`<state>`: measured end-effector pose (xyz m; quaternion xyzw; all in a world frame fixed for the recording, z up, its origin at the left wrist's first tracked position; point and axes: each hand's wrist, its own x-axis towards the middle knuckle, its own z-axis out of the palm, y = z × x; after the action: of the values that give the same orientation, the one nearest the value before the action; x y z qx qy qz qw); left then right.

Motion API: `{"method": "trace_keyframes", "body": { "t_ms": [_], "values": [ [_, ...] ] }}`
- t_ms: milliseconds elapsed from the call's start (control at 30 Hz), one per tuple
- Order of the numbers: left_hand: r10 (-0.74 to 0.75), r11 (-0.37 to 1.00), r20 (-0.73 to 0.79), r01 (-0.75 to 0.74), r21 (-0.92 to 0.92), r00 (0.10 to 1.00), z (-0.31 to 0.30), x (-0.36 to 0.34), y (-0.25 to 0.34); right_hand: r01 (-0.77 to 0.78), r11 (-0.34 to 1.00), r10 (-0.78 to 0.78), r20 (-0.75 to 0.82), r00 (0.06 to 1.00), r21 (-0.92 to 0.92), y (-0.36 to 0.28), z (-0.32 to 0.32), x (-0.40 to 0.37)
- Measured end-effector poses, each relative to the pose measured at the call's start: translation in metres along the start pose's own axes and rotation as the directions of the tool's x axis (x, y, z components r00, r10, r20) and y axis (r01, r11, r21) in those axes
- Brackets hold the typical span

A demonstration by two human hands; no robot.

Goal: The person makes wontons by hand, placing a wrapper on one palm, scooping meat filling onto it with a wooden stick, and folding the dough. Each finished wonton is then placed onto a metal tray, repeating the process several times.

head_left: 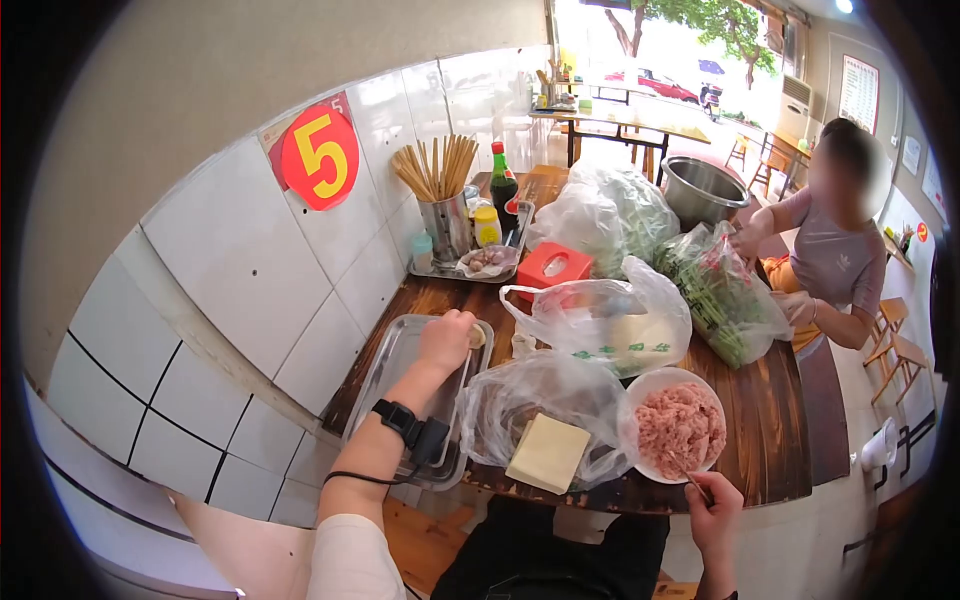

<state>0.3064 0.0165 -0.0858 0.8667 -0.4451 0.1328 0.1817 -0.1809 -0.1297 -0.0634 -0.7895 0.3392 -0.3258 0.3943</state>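
My left hand reaches over a metal tray by the tiled wall, its fingers closed on a small pale dumpling at the tray's far end. My right hand is at the table's near edge, gripping a thin stick whose tip rests in a white bowl of pink minced meat. A stack of pale square wrappers lies on a clear plastic bag between my hands.
Plastic bags of food, a red tissue box, bagged greens, a chopstick holder, sauce bottles and a steel pot crowd the wooden table. Another person sits at the far right, handling the greens.
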Motion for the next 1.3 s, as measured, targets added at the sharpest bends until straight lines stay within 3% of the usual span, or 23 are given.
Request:
{"method": "trace_keyframes", "body": {
  "t_ms": [67,233,300,367,400,467,533,567,667,767,867,933,967,1033,1167,1233,1300],
  "values": [
    [-0.025,1.0,-0.017,0.025,-0.001,1.0,0.004,0.001,0.002,0.073,0.997,-0.072,-0.031,0.997,0.02,0.003,0.002,0.0],
    [-0.077,0.997,-0.113,0.078,0.0,0.991,-0.015,-0.012,0.013,-0.02,1.0,0.021,0.028,0.999,-0.024,-0.015,-0.008,0.003],
    [-0.006,1.0,-0.361,0.015,0.021,0.932,-0.054,-0.031,0.035,-0.069,0.997,0.07,0.05,0.996,-0.035,-0.016,-0.013,0.004],
    [-0.166,0.956,-0.273,0.087,-0.28,0.948,-0.092,-0.068,0.085,-0.022,1.0,0.022,-0.009,1.0,-0.012,-0.004,-0.015,0.001],
    [-0.124,0.932,-0.236,0.031,-0.361,0.964,-0.094,-0.093,0.105,-0.055,0.998,0.054,-0.009,0.998,-0.023,0.003,-0.014,0.001],
    [-0.075,0.884,-0.162,-0.01,-0.467,0.984,-0.085,-0.129,0.142,0.121,0.99,-0.122,-0.008,0.992,-0.072,0.017,-0.019,0.004],
    [0.298,0.846,-0.102,-0.312,-0.433,0.949,-0.073,-0.148,0.17,0.133,0.984,-0.133,0.001,0.991,-0.119,0.011,-0.023,0.006],
    [0.31,0.835,-0.086,-0.314,-0.452,0.947,-0.064,-0.151,0.174,0.19,0.972,-0.189,0.014,0.982,-0.14,0.006,-0.022,0.007],
    [0.358,0.831,0.059,-0.289,-0.476,0.932,-0.047,-0.146,0.174,0.181,0.956,-0.179,0.029,0.983,-0.232,-0.011,-0.026,0.002],
    [0.301,0.862,0.233,-0.159,-0.48,0.925,-0.05,-0.136,0.178,0.16,0.949,-0.162,0.016,0.987,-0.272,-0.012,-0.033,-0.009],
    [0.262,0.873,0.314,-0.085,-0.48,0.913,-0.054,-0.13,0.179,0.149,0.939,-0.164,-0.022,0.986,-0.309,-0.006,-0.045,-0.014],
    [0.288,0.866,0.318,-0.103,-0.489,0.903,-0.056,-0.124,0.177,0.211,0.882,-0.233,-0.001,0.972,-0.421,-0.004,-0.049,-0.014],
    [0.257,0.858,0.36,-0.041,-0.511,0.897,-0.057,-0.122,0.176,0.199,0.882,-0.224,-0.008,0.975,-0.428,-0.004,-0.05,-0.013],
    [0.193,0.843,0.438,0.08,-0.532,0.878,-0.058,-0.117,0.174,0.287,0.757,-0.323,0.045,0.945,-0.586,-0.006,-0.048,-0.006],
    [0.156,0.846,0.467,0.126,-0.518,0.87,-0.058,-0.111,0.17,0.341,0.661,-0.423,0.044,0.905,-0.669,-0.012,-0.046,0.009],
    [0.218,0.853,0.503,0.088,-0.515,0.836,-0.063,-0.109,0.17,0.431,0.582,-0.396,0.223,0.891,-0.689,-0.009,-0.044,0.013],
    [0.197,0.857,0.501,0.1,-0.505,0.843,-0.068,-0.107,0.171,0.446,0.582,-0.387,0.25,0.887,-0.68,-0.01,-0.041,0.01]
  ]
}}
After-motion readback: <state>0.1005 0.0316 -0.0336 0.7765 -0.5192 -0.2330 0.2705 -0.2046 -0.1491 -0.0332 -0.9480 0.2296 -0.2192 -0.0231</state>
